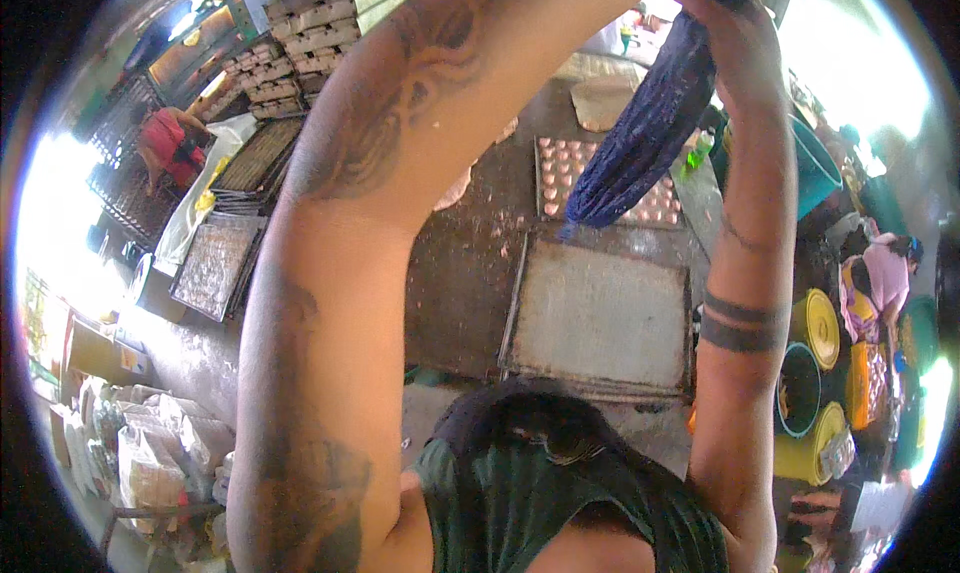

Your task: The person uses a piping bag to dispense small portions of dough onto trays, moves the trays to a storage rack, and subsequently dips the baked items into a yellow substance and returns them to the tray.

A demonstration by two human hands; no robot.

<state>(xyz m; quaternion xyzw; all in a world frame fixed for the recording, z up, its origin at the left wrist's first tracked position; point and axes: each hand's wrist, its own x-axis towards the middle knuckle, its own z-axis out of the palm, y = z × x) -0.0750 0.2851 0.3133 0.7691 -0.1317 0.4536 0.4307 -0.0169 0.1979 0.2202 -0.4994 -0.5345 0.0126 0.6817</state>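
A person in a red top [172, 145] is far off on the left. The left arm [335, 213] goes up to the top edge, and I cannot tell what its hand is doing. On the brown desk [455, 303] sit a tray [542, 211] of pink lumps [558, 173] and, nearer, a pile of flat trays [605, 318]. The dark blue bag [650, 123] hangs above them, tip down. The right hand [742, 38] is curled around its top. Yellow buckets [822, 330] stand farther right.
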